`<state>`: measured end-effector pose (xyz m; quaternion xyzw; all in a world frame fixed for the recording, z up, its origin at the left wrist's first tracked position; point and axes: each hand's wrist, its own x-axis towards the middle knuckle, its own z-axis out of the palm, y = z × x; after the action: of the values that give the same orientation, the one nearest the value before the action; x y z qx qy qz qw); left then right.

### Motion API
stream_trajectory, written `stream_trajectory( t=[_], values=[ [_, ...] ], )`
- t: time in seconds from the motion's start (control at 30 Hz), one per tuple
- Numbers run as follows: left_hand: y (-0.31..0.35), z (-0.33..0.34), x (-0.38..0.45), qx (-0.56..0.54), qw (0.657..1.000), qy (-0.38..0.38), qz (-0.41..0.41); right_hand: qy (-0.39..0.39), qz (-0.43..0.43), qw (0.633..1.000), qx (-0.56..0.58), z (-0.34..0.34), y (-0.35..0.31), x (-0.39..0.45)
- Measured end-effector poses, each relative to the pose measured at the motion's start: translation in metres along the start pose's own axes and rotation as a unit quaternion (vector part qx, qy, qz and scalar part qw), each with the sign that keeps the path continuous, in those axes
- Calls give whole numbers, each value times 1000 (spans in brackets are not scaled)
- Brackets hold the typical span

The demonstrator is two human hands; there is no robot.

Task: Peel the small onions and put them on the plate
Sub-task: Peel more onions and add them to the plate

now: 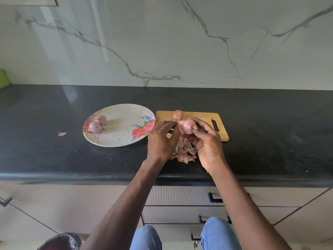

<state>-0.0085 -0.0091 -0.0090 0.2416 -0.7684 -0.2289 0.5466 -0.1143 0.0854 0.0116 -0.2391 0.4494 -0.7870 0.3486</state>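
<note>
My right hand point(207, 143) holds a small pink onion point(187, 126) above the near edge of the wooden cutting board point(203, 117). My left hand point(162, 139) pinches a strip of skin hanging off that onion's left side. Another onion point(178, 114), still in its brown skin, sits on the board just behind. Two peeled onions point(98, 124) lie together on the left part of the flowered white plate point(122, 134), which stands left of the board.
A heap of pink onion skins point(184, 151) lies on the black counter between my hands. One loose skin flake point(62, 134) lies left of the plate. Drawers with black handles point(214, 198) are below the counter edge, a marble wall behind.
</note>
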Motion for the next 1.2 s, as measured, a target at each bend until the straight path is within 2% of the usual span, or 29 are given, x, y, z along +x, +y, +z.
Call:
stream_trajectory(
  t=[0.1,0.27,0.73,1.0,1.2],
  values=[
    [3,-4,1,-58,998,-32,-4,5,21,999,29,-1,-2,1],
    [4,-8,4,-132,982,-117,-74,2,31,999,30,-3,-2,5],
    [4,-11,4,-165,974,-121,-95,47,-42,992,-113,-3,11,7],
    [4,-5,0,-98,990,-90,-50,44,-54,987,-145,-2,14,7],
    [11,-9,2,-161,973,-108,-126,54,-21,993,-101,-2,10,8]
  ],
)
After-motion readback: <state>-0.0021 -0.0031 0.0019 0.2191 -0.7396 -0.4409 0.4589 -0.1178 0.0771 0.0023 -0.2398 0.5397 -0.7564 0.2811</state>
